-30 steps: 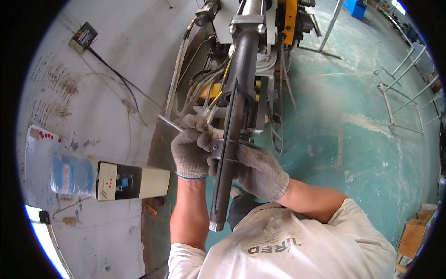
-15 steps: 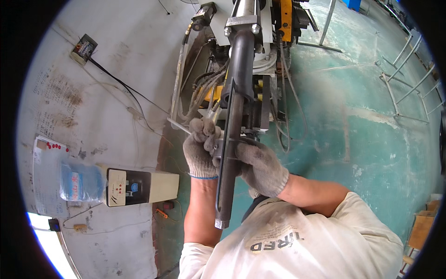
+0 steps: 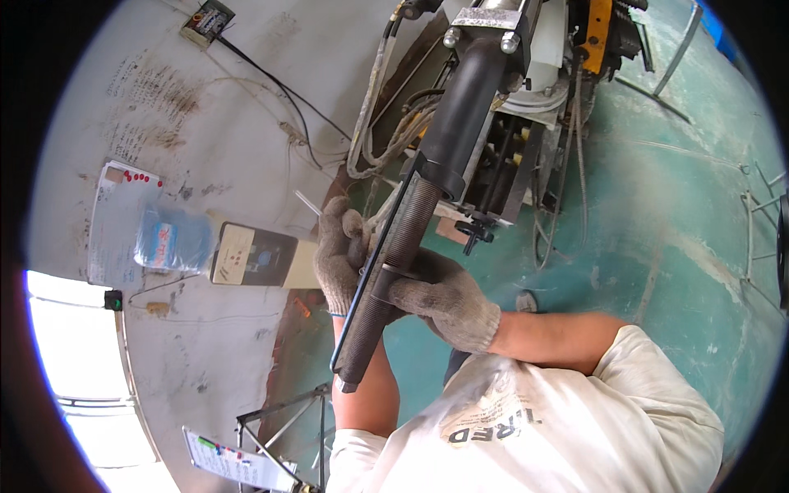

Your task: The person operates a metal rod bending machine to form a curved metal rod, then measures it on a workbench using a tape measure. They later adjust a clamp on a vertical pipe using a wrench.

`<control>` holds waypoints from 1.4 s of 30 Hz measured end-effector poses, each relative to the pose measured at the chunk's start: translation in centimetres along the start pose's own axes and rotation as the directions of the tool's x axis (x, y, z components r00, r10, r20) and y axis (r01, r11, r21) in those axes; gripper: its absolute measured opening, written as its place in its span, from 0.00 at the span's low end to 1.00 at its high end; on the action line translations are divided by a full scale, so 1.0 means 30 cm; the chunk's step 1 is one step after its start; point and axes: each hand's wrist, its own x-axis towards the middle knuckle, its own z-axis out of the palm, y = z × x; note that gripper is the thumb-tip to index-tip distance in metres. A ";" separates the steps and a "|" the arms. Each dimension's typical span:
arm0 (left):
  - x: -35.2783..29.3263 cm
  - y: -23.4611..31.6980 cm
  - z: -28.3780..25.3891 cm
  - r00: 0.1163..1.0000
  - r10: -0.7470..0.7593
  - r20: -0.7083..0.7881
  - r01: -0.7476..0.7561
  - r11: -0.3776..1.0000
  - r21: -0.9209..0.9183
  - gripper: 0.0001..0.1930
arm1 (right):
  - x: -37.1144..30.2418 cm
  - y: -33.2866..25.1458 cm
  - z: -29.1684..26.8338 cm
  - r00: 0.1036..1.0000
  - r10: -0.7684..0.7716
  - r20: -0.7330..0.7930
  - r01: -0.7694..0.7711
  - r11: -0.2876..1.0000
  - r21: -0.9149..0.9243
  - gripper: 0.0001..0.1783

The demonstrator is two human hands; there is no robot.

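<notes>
Since the earlier frame the view has swung closer and tilted, so the rod point(image 3: 394, 263) now runs steeply from upper right to lower left across the middle, and both hands have slid further down it toward its free end.

I see the left hand point(image 3: 341, 255), in a grey knit glove, wrapped around the far side of the threaded stretch of the rod, its grip closed on it with the fingers point(image 3: 333, 218) curled over the top. The right hand point(image 3: 440, 296), gloved the same way, is clamped on the rod just below, thumb side touching a dark collar on the thread. The two hands are just beside each other, nearly touching.

The rod's smooth black upper part enters the machine point(image 3: 526, 90) above, under a metal plate with two bolts. Hoses point(image 3: 374, 131) hang in a bundle to the left of it. A thin flat bar lies along the rod's left edge.

On the wall point(image 3: 205, 123) to the left sit a small box point(image 3: 251, 256) and a plastic bag point(image 3: 168, 242) over a sheet of paper. The green floor point(image 3: 674, 230) spreads to the right.
</notes>
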 end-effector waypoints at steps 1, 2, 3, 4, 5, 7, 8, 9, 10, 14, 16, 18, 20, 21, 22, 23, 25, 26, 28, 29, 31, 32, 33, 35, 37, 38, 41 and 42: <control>0.004 0.004 -0.016 1.000 -0.009 0.021 0.009 1.000 0.004 0.16 | 0.001 0.002 -0.008 1.000 -0.003 0.011 0.003 1.000 -0.021 0.32; 0.010 0.001 -0.033 0.999 -0.021 0.043 0.021 1.000 0.008 0.16 | 0.000 -0.002 -0.012 1.000 0.008 0.008 -0.008 1.000 -0.017 0.33; 0.025 -0.011 -0.054 0.988 -0.037 0.149 0.052 0.994 -0.100 0.16 | -0.001 -0.007 -0.013 1.000 0.016 0.002 -0.016 1.000 -0.013 0.33; 0.033 -0.017 -0.065 0.967 -0.044 0.251 0.097 0.974 -0.204 0.15 | 0.002 -0.016 -0.013 1.000 0.022 0.005 -0.022 1.000 -0.020 0.33; 0.042 -0.019 -0.069 0.961 -0.062 0.269 0.128 0.963 -0.236 0.15 | 0.004 -0.017 -0.013 1.000 0.016 0.020 -0.015 1.000 -0.017 0.33; 0.025 -0.019 -0.058 0.986 -0.036 0.164 0.041 0.999 -0.028 0.15 | 0.000 -0.008 -0.019 0.999 0.006 0.036 -0.005 1.000 -0.016 0.32; 0.019 -0.020 -0.041 0.993 -0.025 0.115 0.016 0.997 0.081 0.15 | 0.001 -0.010 -0.023 1.000 0.007 0.029 -0.006 0.999 -0.040 0.31; 0.047 -0.029 -0.061 0.998 0.032 0.050 -0.048 0.930 0.365 0.17 | 0.005 -0.018 -0.027 1.000 0.007 0.023 -0.006 0.998 -0.063 0.30; 0.067 -0.039 -0.089 0.994 0.113 0.007 -0.093 0.782 0.616 0.20 | 0.004 -0.028 -0.025 1.000 0.006 0.023 -0.004 0.996 -0.093 0.29; -0.002 -0.114 -0.232 0.995 0.082 -0.062 -0.051 0.917 0.396 0.19 | 0.011 -0.023 -0.044 0.997 -0.007 0.079 0.013 0.997 -0.071 0.28; -0.028 -0.132 -0.334 0.983 0.183 -0.015 -0.143 0.814 0.563 0.19 | 0.012 -0.037 -0.047 0.994 0.017 0.108 -0.007 0.996 -0.094 0.28; -0.068 -0.106 -0.335 0.974 0.225 -0.029 -0.163 0.783 0.600 0.18 | 0.020 -0.039 -0.060 0.987 0.046 0.157 -0.049 0.999 0.019 0.28; -0.166 -0.016 -0.220 0.982 0.109 -0.154 -0.037 0.912 0.408 0.17 | 0.031 -0.037 -0.083 0.983 0.049 0.174 -0.063 0.995 0.078 0.28; -0.211 0.028 -0.224 0.987 0.109 -0.118 -0.047 0.899 0.435 0.16 | 0.034 -0.035 -0.085 0.981 0.053 0.185 -0.068 0.995 0.077 0.28; -0.255 0.086 -0.245 0.991 0.106 -0.080 -0.058 0.885 0.462 0.16 | 0.034 -0.027 -0.080 0.979 0.055 0.195 -0.071 0.994 0.077 0.29; -0.290 0.121 -0.271 0.993 0.105 -0.046 -0.070 0.871 0.486 0.15 | 0.035 -0.031 -0.077 0.979 0.076 0.187 -0.088 0.995 0.055 0.29; -0.354 0.151 -0.340 0.990 0.130 -0.051 -0.082 0.836 0.542 0.12 | 0.028 -0.056 -0.061 0.978 0.120 0.172 -0.124 0.992 0.012 0.29; -0.370 0.157 -0.354 0.988 0.142 -0.054 -0.086 0.816 0.571 0.14 | 0.026 -0.062 -0.054 0.977 0.129 0.170 -0.132 0.991 0.007 0.29; -0.408 0.150 -0.338 0.974 0.138 -0.179 -0.023 0.847 0.530 0.17 | 0.029 -0.067 -0.044 0.976 0.142 0.163 -0.144 0.990 -0.003 0.28; -0.422 0.145 -0.371 0.970 0.138 -0.202 0.011 0.801 0.598 0.18 | 0.033 -0.061 -0.046 0.977 0.129 0.169 -0.131 0.991 -0.002 0.29; -0.451 0.121 -0.378 0.962 0.195 -0.190 0.009 0.674 0.739 0.20 | 0.043 -0.048 -0.049 0.978 0.102 0.180 -0.103 0.995 -0.004 0.29; -0.453 0.121 -0.364 0.948 0.202 -0.245 0.026 0.719 0.694 0.20 | 0.044 -0.043 -0.047 0.979 0.097 0.177 -0.102 0.995 0.018 0.30; -0.455 0.126 -0.340 0.932 0.205 -0.299 0.040 0.762 0.647 0.20 | 0.042 -0.039 -0.042 0.980 0.092 0.174 -0.100 0.994 0.040 0.31; -0.460 0.122 -0.212 0.901 0.250 -0.353 0.021 0.790 0.613 0.10 | 0.045 -0.042 -0.036 0.984 0.074 0.161 -0.083 0.995 0.051 0.32; -0.456 0.114 -0.207 0.890 0.274 -0.364 0.031 0.761 0.648 0.10 | 0.046 -0.046 -0.030 0.988 0.047 0.147 -0.052 0.998 0.030 0.34; -0.458 0.111 -0.208 0.884 0.288 -0.369 0.034 0.746 0.665 0.10 | 0.043 -0.049 -0.031 0.988 0.046 0.150 -0.048 0.999 0.016 0.33; -0.455 0.098 -0.267 0.896 0.299 -0.329 0.004 0.735 0.678 0.10 | 0.036 -0.055 -0.041 0.986 0.055 0.155 -0.054 0.998 -0.010 0.33; -0.452 0.098 -0.279 0.896 0.296 -0.330 0.001 0.743 0.669 0.10 | 0.032 -0.050 -0.049 0.985 0.069 0.158 -0.070 0.998 -0.002 0.33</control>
